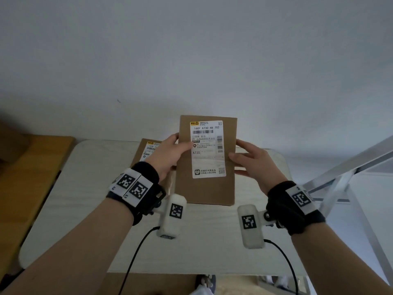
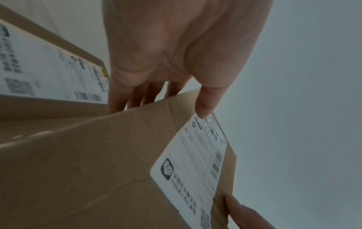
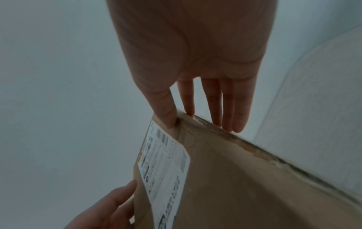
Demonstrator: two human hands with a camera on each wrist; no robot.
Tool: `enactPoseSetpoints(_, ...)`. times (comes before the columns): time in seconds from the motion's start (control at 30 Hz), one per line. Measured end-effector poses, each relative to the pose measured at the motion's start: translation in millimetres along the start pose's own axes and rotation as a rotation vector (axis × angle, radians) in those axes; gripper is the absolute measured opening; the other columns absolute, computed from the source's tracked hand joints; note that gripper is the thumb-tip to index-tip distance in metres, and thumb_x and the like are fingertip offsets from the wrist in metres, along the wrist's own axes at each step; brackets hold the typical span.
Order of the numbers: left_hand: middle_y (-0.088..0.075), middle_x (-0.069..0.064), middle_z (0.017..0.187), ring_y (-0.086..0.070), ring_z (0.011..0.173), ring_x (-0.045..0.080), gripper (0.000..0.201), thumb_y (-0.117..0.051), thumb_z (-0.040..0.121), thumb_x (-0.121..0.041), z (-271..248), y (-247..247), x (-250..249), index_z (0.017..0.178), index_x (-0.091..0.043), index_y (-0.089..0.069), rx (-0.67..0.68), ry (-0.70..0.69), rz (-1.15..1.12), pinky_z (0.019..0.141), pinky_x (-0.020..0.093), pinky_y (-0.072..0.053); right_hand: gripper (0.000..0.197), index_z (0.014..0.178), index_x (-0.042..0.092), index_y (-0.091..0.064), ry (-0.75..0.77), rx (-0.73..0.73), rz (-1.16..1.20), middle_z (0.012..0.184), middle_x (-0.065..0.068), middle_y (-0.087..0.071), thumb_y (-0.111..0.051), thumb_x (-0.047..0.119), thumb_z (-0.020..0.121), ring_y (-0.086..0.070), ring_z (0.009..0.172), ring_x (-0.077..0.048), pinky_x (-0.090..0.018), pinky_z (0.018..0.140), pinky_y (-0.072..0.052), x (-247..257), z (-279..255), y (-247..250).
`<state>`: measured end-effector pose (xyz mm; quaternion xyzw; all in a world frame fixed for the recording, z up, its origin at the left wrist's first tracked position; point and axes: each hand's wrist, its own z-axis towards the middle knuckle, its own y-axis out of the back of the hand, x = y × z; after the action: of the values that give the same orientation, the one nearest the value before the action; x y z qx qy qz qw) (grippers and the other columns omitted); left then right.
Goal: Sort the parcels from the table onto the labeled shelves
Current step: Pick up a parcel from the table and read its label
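Observation:
I hold a flat brown cardboard parcel (image 1: 207, 188) upright above the table, its white label marked A730 facing me. My left hand (image 1: 174, 150) grips its left edge, thumb on the label and fingers behind. My right hand (image 1: 248, 158) pinches its right edge, thumb on the front. In the left wrist view, my left hand (image 2: 172, 86) clasps the parcel (image 2: 98, 170) at its corner. In the right wrist view, my right hand (image 3: 209, 100) has its thumb on the parcel's (image 3: 235, 186) face and its fingers along the back edge. A second labelled parcel (image 1: 148, 150) (image 2: 39, 62) lies on the table behind my left hand.
The pale table (image 1: 85, 188) spreads below my arms, with a plain wall behind it. A metal shelf frame (image 1: 340, 173) slants in at the right. A wooden surface (image 1: 32, 167) borders the table on the left. Cables trail from both wrist cameras.

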<state>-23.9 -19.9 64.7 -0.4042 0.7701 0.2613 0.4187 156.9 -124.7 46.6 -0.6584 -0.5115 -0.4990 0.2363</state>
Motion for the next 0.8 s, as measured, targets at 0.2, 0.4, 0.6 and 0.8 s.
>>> enactPoseSetpoints(0.2, -0.067, -0.011, 0.097, -0.061, 0.086, 0.007, 0.038, -0.053, 0.094, -0.023, -33, 12, -14, 0.133, -0.024, -0.051, -0.007, -0.078, -0.039, 0.065, 0.028, -0.045, 0.050, 0.136, 0.024, -0.054, 0.071, -0.021, 0.013, 0.110, -0.010, -0.074, -0.065, 0.015, 0.088, -0.069, 0.105, -0.024, -0.045, 0.098, -0.050, 24, -24, -4)
enactPoseSetpoints(0.4, -0.067, -0.005, 0.110, -0.060, 0.100, 0.014, 0.043, -0.054, 0.093, -0.025, -55, 25, -19, 0.136, -0.026, -0.049, -0.024, -0.125, -0.056, 0.083, 0.036, -0.048, 0.050, 0.135, 0.023, -0.054, 0.131, -0.024, 0.004, 0.108, -0.010, -0.074, -0.065, 0.016, 0.087, -0.069, 0.104, -0.024, -0.046, 0.098, -0.050, 38, -41, -13)
enactPoseSetpoints(0.6, -0.066, -0.005, 0.105, -0.060, 0.094, 0.012, 0.046, -0.053, 0.094, -0.023, -69, 33, -20, 0.139, -0.024, -0.045, -0.054, -0.171, -0.086, 0.074, 0.032, -0.048, 0.048, 0.132, 0.025, -0.056, 0.178, -0.037, -0.001, 0.108, -0.008, -0.074, -0.065, 0.015, 0.086, -0.069, 0.105, -0.023, -0.044, 0.097, -0.051, 47, -57, -21)
enactPoseSetpoints(0.8, -0.064, -0.007, 0.098, -0.060, 0.084, 0.008, 0.046, -0.053, 0.094, -0.019, -78, 35, -23, 0.139, -0.020, -0.042, -0.076, -0.196, -0.110, 0.064, 0.028, -0.046, 0.049, 0.132, 0.026, -0.056, 0.223, -0.041, -0.024, 0.107, -0.007, -0.074, -0.066, 0.013, 0.086, -0.067, 0.107, -0.021, -0.035, 0.090, -0.053, 56, -69, -27)
